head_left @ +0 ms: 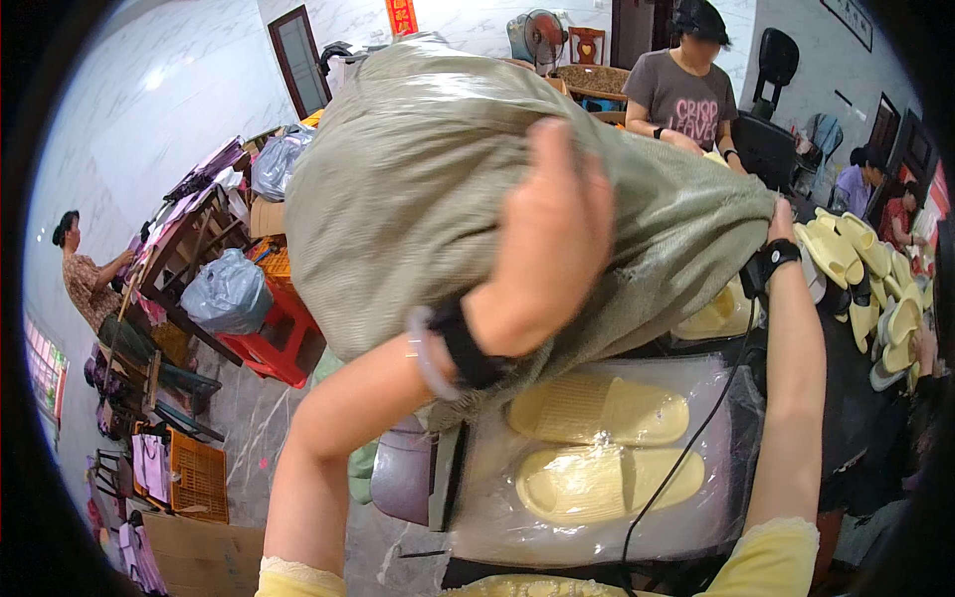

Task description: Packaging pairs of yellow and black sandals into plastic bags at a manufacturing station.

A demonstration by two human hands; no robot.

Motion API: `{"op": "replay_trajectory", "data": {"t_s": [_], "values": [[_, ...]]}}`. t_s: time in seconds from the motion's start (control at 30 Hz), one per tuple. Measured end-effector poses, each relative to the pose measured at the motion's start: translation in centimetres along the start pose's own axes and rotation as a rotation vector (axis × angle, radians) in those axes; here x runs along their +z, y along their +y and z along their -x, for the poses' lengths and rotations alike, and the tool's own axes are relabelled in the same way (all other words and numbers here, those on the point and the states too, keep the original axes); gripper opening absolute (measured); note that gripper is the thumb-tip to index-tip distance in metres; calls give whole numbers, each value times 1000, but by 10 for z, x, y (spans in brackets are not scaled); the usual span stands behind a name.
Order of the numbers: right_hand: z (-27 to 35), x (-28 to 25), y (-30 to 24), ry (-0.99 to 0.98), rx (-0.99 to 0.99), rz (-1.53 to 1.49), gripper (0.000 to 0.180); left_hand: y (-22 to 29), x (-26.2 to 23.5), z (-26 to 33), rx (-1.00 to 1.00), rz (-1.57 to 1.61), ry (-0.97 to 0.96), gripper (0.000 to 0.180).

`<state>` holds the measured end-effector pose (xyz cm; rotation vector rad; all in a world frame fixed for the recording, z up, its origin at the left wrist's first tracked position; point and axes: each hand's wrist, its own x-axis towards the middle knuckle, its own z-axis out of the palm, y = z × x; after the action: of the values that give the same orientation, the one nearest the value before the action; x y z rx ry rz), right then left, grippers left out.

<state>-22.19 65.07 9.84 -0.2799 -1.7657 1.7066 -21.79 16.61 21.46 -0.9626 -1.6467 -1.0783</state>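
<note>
A big, bulging grey-green woven sack (418, 189) fills the middle of the view, its gathered end drawn out to the right. My right hand (782, 219) grips that gathered end, with a black band on the wrist. Across the front of the sack is my left hand (552, 239), smeared by motion, so its fingers do not show clearly. Below the sack, a pair of pale yellow slippers (607, 453) lies under clear plastic film (497, 527). A thin black cable (686, 453) hangs over them from near my right wrist.
More yellow slippers (846, 249) are heaped on the dark table (846, 398) at right. A person in a grey shirt (681, 95) stands across from me. At left are a red stool (284, 338), a filled plastic bag (227, 291) and an orange crate (199, 478).
</note>
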Motion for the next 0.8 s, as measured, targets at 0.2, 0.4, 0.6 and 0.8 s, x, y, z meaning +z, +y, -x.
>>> {"op": "replay_trajectory", "data": {"t_s": [0.2, 0.4, 0.6, 0.8], "values": [[29, 1, 0, 50, 191, -451, 42, 64, 116, 17, -50, 380, -354, 21], [55, 5, -78, -231, 221, 105, 33, 98, 237, 35, 38, 476, -468, 20], [111, 45, -185, -395, 4, 890, 63, 126, 285, 73, -45, 430, -484, 27], [128, 92, -174, -415, -362, 1483, 41, 138, 234, 92, -175, 525, -818, 40]]}}
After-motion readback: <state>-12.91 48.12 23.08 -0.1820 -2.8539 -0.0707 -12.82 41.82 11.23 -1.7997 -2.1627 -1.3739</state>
